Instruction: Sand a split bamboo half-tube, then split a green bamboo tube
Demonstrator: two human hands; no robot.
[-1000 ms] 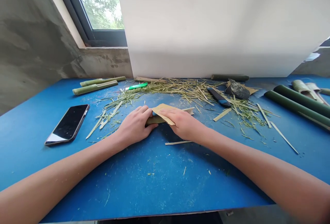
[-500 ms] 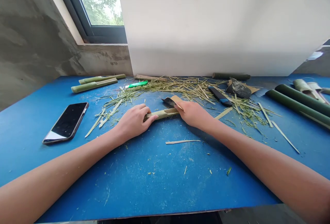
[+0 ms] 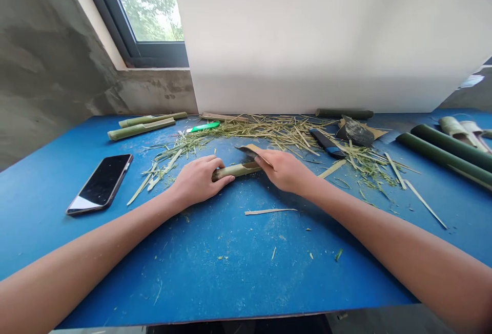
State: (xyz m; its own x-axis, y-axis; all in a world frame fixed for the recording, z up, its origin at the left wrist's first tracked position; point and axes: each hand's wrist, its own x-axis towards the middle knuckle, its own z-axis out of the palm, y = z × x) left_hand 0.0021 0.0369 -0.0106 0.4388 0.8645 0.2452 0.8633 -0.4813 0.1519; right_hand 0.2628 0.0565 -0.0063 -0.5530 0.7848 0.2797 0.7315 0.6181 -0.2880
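A short piece of split bamboo (image 3: 236,170) lies flat on the blue table (image 3: 238,272). My left hand (image 3: 198,180) is closed over its left end and pins it down. My right hand (image 3: 282,170) presses a folded tan sheet of sandpaper (image 3: 253,150) against the bamboo's right end, fingers wrapped over the sheet. A thin pale sliver (image 3: 271,211) lies just in front of both hands.
A black phone (image 3: 100,183) lies at the left. Bamboo shavings (image 3: 277,131) litter the back, with a green utility knife (image 3: 203,127), a blue-handled knife (image 3: 326,143) and a dark stone (image 3: 355,131). Split bamboo pieces (image 3: 142,128) lie back left, green culms (image 3: 442,157) at right.
My right hand slid the sandpaper rightwards along the bamboo, uncovering its middle, then came back slightly left. My left hand stayed on the left end.
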